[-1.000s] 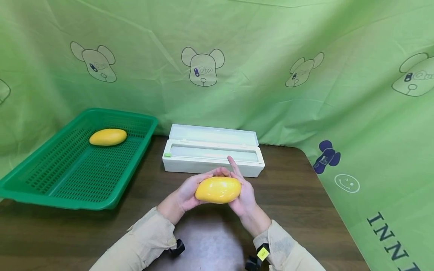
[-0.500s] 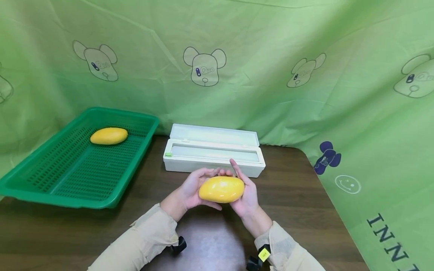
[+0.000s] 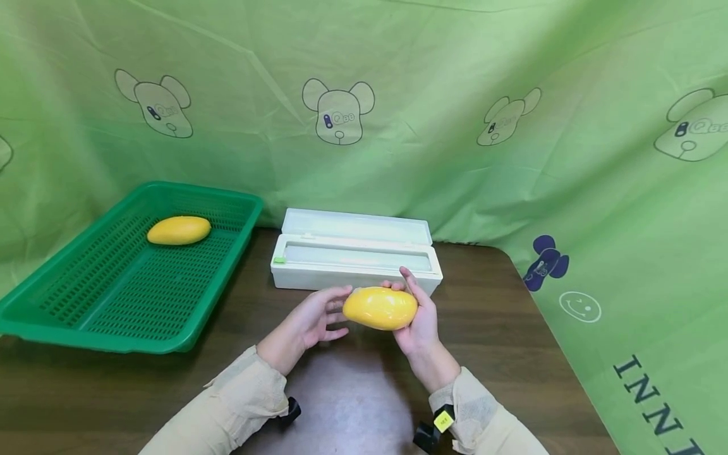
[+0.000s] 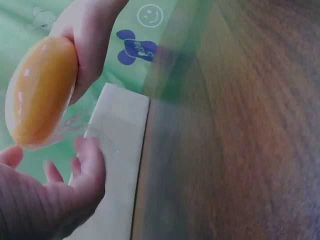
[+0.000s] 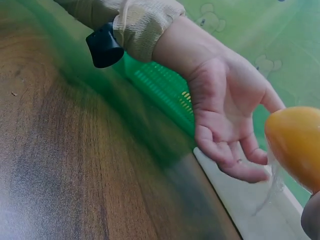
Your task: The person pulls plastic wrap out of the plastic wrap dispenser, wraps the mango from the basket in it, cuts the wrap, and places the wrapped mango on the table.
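Observation:
A glossy yellow mango (image 3: 380, 308) is held up over the table by my right hand (image 3: 422, 328), which grips its right end. Clear plastic film covers the fruit, and a loose, crumpled tail of film (image 4: 75, 122) trails from its end in the left wrist view. My left hand (image 3: 307, 321) is beside the mango's left end with loosely bent, spread fingers, the fingertips close to the fruit and the film tail. Behind both hands stands a white cling film dispenser (image 3: 358, 278), its lid (image 3: 358, 226) raised. Another mango (image 3: 179, 230) lies in the green basket (image 3: 196, 316).
The basket takes up the left side of the dark wooden table (image 3: 500, 354). A green printed curtain (image 3: 432, 114) hangs behind the table and along its right side. A small green slider (image 3: 279, 260) shows at the dispenser's left end.
My left hand has loosened from the mango and drawn a little to the left. The right hand has carried the mango slightly to the right and up. Basket and dispenser stay put.

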`<state>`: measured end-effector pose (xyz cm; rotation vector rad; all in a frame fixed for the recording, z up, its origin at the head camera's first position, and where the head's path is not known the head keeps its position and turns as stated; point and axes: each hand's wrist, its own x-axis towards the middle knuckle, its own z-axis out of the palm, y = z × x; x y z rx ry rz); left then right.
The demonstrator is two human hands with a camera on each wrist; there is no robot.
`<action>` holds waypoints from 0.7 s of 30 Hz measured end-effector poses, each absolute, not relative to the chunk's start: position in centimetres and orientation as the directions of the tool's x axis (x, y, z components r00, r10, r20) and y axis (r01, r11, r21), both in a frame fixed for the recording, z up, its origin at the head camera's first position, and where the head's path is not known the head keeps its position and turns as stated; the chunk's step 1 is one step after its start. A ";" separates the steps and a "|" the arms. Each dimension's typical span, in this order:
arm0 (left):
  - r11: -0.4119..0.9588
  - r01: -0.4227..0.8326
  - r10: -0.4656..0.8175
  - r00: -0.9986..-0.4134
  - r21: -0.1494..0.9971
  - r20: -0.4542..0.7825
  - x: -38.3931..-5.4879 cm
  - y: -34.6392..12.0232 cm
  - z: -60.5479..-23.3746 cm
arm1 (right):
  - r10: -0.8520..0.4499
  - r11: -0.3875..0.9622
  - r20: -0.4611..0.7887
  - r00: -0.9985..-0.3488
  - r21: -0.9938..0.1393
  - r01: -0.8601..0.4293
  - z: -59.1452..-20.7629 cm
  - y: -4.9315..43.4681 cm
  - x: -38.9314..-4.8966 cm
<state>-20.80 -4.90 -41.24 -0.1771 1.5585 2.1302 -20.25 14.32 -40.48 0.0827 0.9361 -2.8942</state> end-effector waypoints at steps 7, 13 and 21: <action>-0.304 -0.448 0.383 -0.866 0.841 -0.322 -21.0 -4.8 -41.1 | -0.046 -0.805 -0.080 -0.996 -0.588 0.084 -40.6 14.0 -20.4; -0.385 -0.437 0.391 -0.875 0.813 -0.286 -20.9 -4.5 -41.1 | -0.011 -0.751 -0.037 -0.999 -0.660 0.033 -40.8 13.4 -20.4; -0.385 -0.442 0.369 -0.878 0.811 -0.304 -20.9 -4.3 -40.8 | 0.005 -0.550 0.034 -0.999 -0.834 -0.031 -41.4 12.6 -19.9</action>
